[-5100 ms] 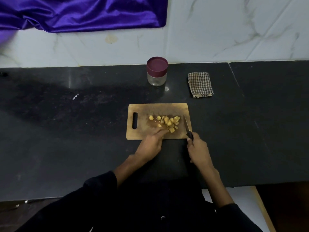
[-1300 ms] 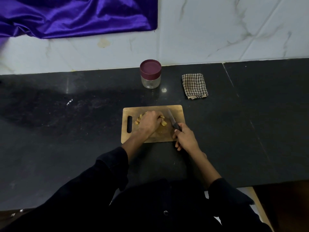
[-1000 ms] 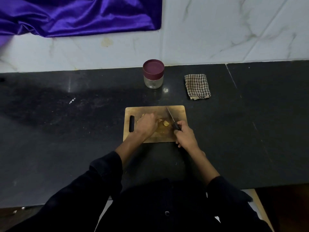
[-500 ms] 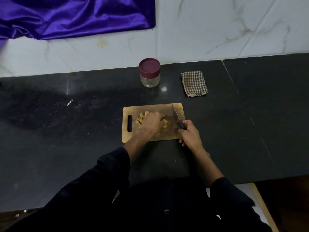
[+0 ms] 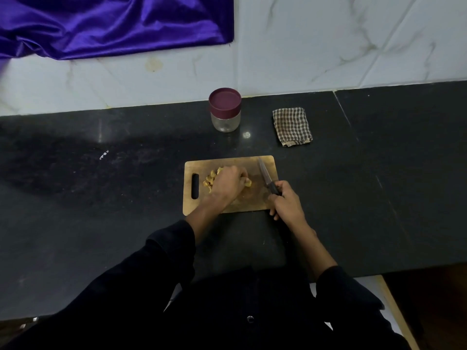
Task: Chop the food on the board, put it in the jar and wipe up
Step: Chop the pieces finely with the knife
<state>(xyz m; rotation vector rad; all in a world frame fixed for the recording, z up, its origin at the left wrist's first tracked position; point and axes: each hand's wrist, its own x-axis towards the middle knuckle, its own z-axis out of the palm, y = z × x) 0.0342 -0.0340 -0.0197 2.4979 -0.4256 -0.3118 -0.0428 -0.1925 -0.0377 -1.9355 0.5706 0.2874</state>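
Note:
A wooden chopping board (image 5: 252, 162) with a handle slot lies on the black counter. Yellow chopped food pieces (image 5: 211, 178) are heaped on its left half. My left hand (image 5: 228, 184) lies curled over the heap, hiding most of it. My right hand (image 5: 285, 202) grips the dark handle of a knife (image 5: 265, 174) at the board's right edge, blade pointing away and lifted off the food. A clear jar (image 5: 225, 109) with a maroon lid on stands behind the board, by the wall.
A folded checked cloth (image 5: 292, 126) lies to the right of the jar. A purple satin cloth (image 5: 108, 24) hangs on the marble wall at the upper left. The counter's front edge runs just below my arms.
Over five seconds my left hand has gathered the scattered pieces into a heap toward the board's left. The knife has swung slightly right, away from the food.

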